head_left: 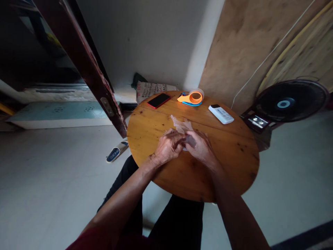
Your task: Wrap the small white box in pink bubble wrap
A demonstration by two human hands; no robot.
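Observation:
Close together over the middle of the round wooden table [221, 163], my two hands grip one thin, whitish, translucent plastic bag [179, 124]. Its crumpled end sticks out beyond my fingers toward the far side. My left hand [169, 145] is closed, with curled fingers pinching the bag's near part. On the other side, my right hand [199, 144] is closed too, its thumb pressed on the plastic. A greyish patch shows between the hands; whether something lies inside the bag I cannot tell.
Along the table's far side lie a red-edged phone [159, 100], an orange tape dispenser [194, 98] and a white device with a dark end [221, 114]. A black fan [288, 100] stands at right, a door [88, 59] at left. A slipper [116, 152] is on the floor.

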